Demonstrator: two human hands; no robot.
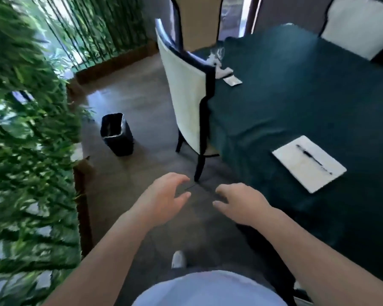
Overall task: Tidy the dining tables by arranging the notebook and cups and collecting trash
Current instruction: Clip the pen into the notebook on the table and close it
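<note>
A white notebook (308, 163) lies closed on the dark green tablecloth (296, 96) at the right, with a black pen (313, 159) across its cover. Crumpled white trash (217, 61) and a small flat packet (232, 80) lie on the table's far left edge, behind the chair. A black waste bin (116, 134) with a liner stands on the floor at the left. My left hand (161, 200) and my right hand (241, 203) hover over the floor in front of me, both open and empty, left of the table. No cups are visible.
A white chair with dark frame (188, 100) is tucked against the table's left side. Another white chair back (358, 25) shows at the far right. Bamboo plants in a wooden planter (82, 195) line the left. The grey floor runs between planter and table.
</note>
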